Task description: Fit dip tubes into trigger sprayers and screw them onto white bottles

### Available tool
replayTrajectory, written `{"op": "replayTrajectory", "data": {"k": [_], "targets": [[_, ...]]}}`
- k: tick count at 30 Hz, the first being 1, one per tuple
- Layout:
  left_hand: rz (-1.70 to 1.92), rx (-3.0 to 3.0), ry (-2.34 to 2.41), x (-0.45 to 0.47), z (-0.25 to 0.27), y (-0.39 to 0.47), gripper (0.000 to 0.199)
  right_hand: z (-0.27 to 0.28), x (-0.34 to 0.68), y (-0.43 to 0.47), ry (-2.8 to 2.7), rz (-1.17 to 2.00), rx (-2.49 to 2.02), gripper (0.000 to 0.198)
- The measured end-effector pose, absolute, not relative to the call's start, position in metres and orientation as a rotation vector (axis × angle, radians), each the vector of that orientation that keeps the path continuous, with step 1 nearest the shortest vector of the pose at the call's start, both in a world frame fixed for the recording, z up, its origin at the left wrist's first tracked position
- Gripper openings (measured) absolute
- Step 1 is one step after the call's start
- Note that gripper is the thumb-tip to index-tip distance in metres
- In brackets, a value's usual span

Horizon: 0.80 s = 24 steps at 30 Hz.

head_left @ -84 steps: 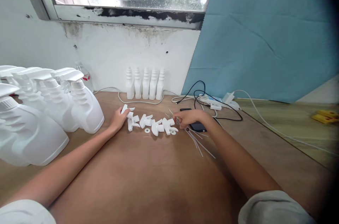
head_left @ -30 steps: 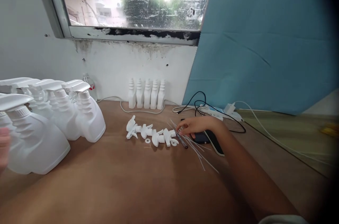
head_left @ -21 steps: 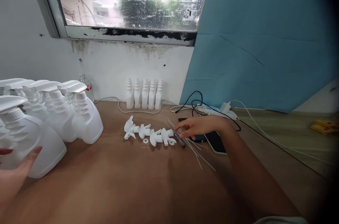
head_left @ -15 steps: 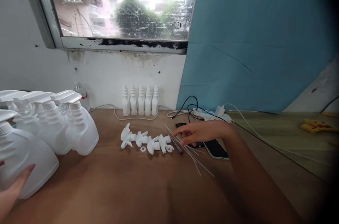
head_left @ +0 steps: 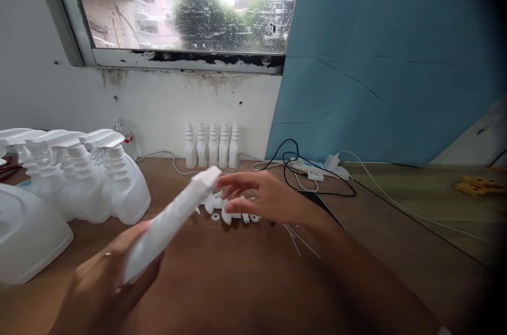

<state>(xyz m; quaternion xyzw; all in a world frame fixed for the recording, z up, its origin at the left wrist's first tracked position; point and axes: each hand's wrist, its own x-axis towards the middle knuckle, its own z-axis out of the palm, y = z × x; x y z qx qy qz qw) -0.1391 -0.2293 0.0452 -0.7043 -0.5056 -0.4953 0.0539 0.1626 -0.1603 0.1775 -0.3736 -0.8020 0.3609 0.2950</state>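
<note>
In the head view my left hand [head_left: 105, 271] is wrapped round the body of a white spray bottle [head_left: 170, 224], tilted with its top up and to the right. The bottle shows narrow side on and is blurred, so its head is not clear. Close beside that top is my right hand [head_left: 267, 197], its fingers apart and nothing seen in them. Whether a fingertip touches the bottle I cannot tell. Behind and below the right hand lie white trigger sprayer heads [head_left: 225, 213] and a small white ring [head_left: 215, 216], partly covered. Thin white tubes [head_left: 295, 240] stick out under my right forearm.
Several white spray bottles [head_left: 122, 187] stand at the left, with a large one [head_left: 31, 234] nearer. Small white bottles [head_left: 213, 147] line the wall. A power strip [head_left: 312, 167] with black and white cables sits at the back right. A dark phone [head_left: 319, 203] lies behind my right forearm.
My left hand has come from the far left to the middle, bringing a white spray bottle. My right hand has moved left, from above the thin tubes to the bottle's top.
</note>
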Motion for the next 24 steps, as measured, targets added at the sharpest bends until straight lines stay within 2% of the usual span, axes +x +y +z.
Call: {"op": "replayTrajectory", "data": {"k": [3,6,8,11,18,22,24], "targets": [[-1.407,-2.276,-1.356,-0.102,0.059,-0.217,0.065,0.162,0.142,-0.156,-1.850,1.249,-0.670,0.044],[-1.535,-2.455,-1.577,-0.080,0.074,-0.215,0.043,0.154,0.135,-0.153,-1.501,1.365,-0.521,0.035],[-1.669,-2.588,-1.735,-0.071,0.085,-0.218,0.036,0.151,0.135,-0.152,-1.385,1.362,-0.486,0.029],[-1.857,-2.881,-1.870,-0.066,0.101,-0.219,0.035,0.150,0.140,-0.154,-1.383,1.404,-0.400,0.027],[-2.151,-3.068,-1.934,-0.065,0.099,-0.214,0.047,0.152,0.142,-0.156,-1.430,1.711,-0.173,0.046],[-2.157,-3.215,-1.747,-0.070,0.087,-0.206,0.045,0.153,0.140,-0.152,-1.302,1.670,-0.263,0.029],[-2.189,-3.223,-1.691,-0.073,0.081,-0.201,0.044,0.155,0.140,-0.151,-1.264,1.647,-0.249,0.029]]}}
